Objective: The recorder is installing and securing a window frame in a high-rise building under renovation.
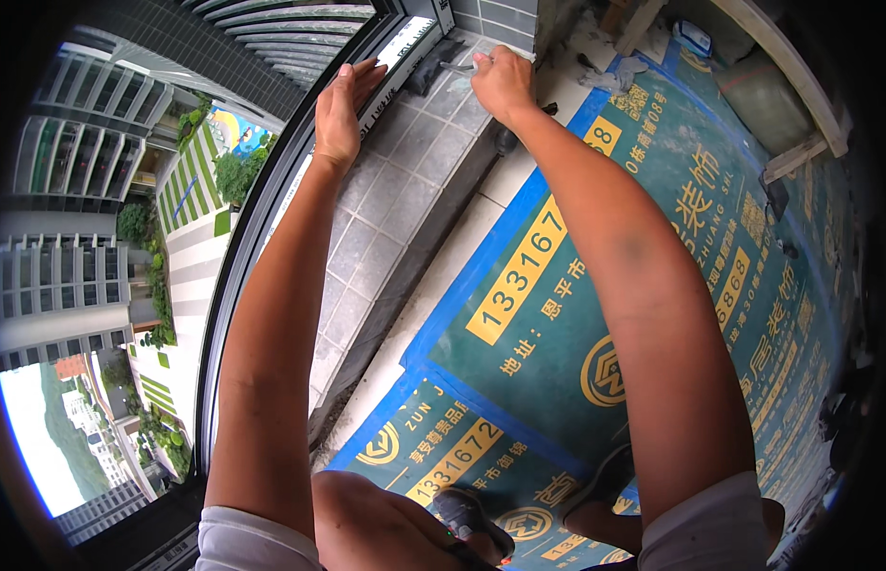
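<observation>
My left hand (340, 119) is up at the black window frame (288, 138), fingers stretched out along the white strip on its inner side. My right hand (502, 84) grips a thin grey tool (457, 68) at the far end of the grey tiled ledge (371, 228), close to the short tiled wall (492, 19). What exactly the tool is, I cannot make out. A dark lumpy object (426, 71) lies on the ledge just left of the tool.
Green printed floor sheeting (519, 400) with blue tape covers the floor at right, below the ledge. A crumpled cloth (609, 76), a sack (762, 100) and wooden boards (824, 105) are at upper right. My knee and shoes show below. Outside the window at left are buildings and a courtyard.
</observation>
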Available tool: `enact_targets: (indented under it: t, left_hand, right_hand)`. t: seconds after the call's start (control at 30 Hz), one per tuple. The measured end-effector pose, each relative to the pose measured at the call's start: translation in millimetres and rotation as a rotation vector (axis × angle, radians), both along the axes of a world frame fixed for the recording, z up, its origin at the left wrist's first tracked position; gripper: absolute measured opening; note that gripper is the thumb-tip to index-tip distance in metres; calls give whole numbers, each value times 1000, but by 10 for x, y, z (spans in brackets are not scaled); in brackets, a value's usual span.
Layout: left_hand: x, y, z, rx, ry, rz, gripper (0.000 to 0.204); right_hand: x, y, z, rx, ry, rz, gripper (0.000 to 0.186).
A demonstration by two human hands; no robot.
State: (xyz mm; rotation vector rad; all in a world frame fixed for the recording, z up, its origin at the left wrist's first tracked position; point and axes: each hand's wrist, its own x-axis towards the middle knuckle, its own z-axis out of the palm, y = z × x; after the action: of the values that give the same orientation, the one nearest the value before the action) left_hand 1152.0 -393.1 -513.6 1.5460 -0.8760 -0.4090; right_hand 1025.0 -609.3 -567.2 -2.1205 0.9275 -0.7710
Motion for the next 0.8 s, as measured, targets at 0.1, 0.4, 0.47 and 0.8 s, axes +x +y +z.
enact_targets:
  t: [0.1, 0.4, 0.47, 0.8]
  left_hand:
    - [-10, 14, -25, -5, -14, 6, 78]
    - [-177, -227, 113, 11, -287, 330, 57]
    - [-98, 39, 60, 100, -264, 353, 60]
    - [-540, 358, 42, 50, -274, 378, 54]
  right_hand:
    - [60, -4, -71, -1, -22, -51, 34]
    - [-658, -300, -97, -271, 258, -13, 91]
    - [-1211, 412, -138, -191, 93, 61, 81]
    - [-4541, 1956, -331, 182, 1100, 431, 51]
